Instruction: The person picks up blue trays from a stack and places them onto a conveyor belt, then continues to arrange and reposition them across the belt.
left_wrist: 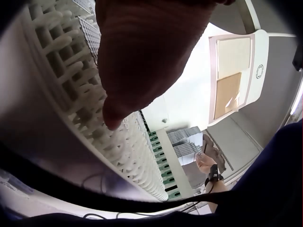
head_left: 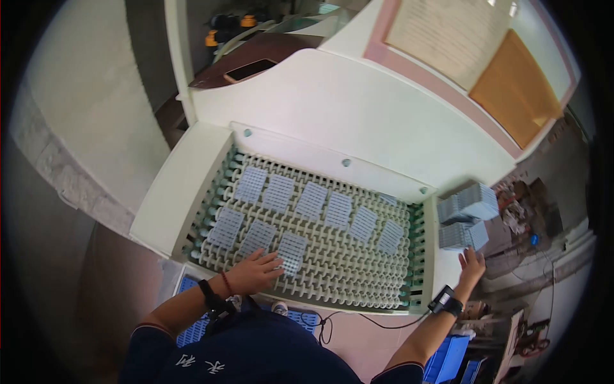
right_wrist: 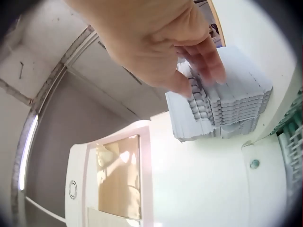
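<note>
Thin blue-grey gridded panels lie in two rows on a bed of white rollers [head_left: 345, 269]. My left hand [head_left: 256, 272] has its fingers spread over the near row, fingertips at the lower edge of one panel [head_left: 293, 246]; its palm hides part of the neighbouring panel [head_left: 258, 235]. In the left wrist view, that hand [left_wrist: 142, 56] hangs dark over the rollers. My right hand [right_wrist: 161, 47] reaches to a stack of the same panels [right_wrist: 241, 90] on the right ledge, thumb and fingertips apart right at the stack's edge. Nothing shows lifted from the stack.
A second stack [head_left: 470, 201] stands behind on the right ledge [head_left: 448, 269]. A tall white housing [head_left: 332, 102] rises behind the rollers, with a phone [head_left: 251, 70] on a surface beyond. Blue crates [head_left: 448, 358] stand low at right; a cable [head_left: 390, 325] hangs in front.
</note>
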### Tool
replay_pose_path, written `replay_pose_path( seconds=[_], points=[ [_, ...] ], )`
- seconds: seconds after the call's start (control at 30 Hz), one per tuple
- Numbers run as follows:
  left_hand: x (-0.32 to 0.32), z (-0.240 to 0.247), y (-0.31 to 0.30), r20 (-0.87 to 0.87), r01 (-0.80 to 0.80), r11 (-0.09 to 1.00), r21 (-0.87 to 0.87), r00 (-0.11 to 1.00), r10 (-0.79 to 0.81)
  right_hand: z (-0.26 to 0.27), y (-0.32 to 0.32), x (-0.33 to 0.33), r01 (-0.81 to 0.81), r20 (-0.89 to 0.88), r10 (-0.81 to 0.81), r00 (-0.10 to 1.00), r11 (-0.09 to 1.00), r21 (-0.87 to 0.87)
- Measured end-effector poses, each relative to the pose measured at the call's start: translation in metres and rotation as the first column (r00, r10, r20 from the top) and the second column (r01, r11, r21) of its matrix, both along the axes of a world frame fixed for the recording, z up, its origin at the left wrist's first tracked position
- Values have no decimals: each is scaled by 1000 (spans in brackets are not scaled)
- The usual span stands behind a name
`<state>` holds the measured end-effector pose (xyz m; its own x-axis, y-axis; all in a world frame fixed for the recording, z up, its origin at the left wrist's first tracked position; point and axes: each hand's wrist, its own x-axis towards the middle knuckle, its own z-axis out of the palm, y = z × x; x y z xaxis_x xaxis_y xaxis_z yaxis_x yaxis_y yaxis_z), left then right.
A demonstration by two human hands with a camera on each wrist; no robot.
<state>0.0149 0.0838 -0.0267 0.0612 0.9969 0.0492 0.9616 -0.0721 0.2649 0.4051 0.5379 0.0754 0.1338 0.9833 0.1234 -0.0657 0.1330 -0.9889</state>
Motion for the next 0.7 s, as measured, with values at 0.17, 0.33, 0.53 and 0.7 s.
replay_pose_path(
  seconds=[0.17, 0.33, 0.53, 0.7],
  points=[
    [-3, -6, 1, 7, 21, 1000, 1, 1000, -21, 31, -11, -7, -109, -227, 54, 972, 965, -237],
    [-16, 3, 5, 72, -96, 992, 77, 993, 91, 11, 15, 20, -129, -277, 39, 960, 940, -317],
    [-18, 16, 1, 345, -269, 940, 210, 920, 186, 16, -66, 12, -189, -210, 145, 967, 960, -205],
    [-6, 26, 8, 950, -320, 945, -63, 270, 155, -35, -172, -62, -567, -285, 502, 816, 792, -228]
  ],
)
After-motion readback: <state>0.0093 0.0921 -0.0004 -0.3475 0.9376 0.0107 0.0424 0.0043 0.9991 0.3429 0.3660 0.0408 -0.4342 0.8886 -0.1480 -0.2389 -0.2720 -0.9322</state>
